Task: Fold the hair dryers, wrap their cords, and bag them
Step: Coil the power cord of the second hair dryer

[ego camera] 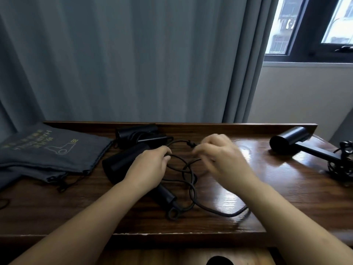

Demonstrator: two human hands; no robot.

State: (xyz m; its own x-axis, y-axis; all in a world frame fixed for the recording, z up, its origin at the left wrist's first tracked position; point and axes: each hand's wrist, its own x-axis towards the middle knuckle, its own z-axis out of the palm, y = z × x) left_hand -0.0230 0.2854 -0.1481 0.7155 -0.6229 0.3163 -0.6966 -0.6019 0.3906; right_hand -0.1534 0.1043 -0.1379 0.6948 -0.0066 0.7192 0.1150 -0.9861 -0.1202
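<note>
With our left hand (150, 165) and blurred right hand (219, 159) both pinching the thin black cord (191, 180) at mid-frame, its loose loops may knot when pulled.

Hotel-like room: curtain (124, 60), wooden desk (248, 188)

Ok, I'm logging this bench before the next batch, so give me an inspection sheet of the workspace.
Surface: wooden table, glossy, glare at right.
Job's things: near hair dryer under the left hand; far hair dryer at the back edge; right hair dryer unfolded; grey bags stacked at left.
Clutter: nothing seen.
Hands: left hand and right hand both pinch the cord; right blurred.
Cables: cord loose in loops; right dryer's cord bundled.
Surroundings: curtain, window.
</note>
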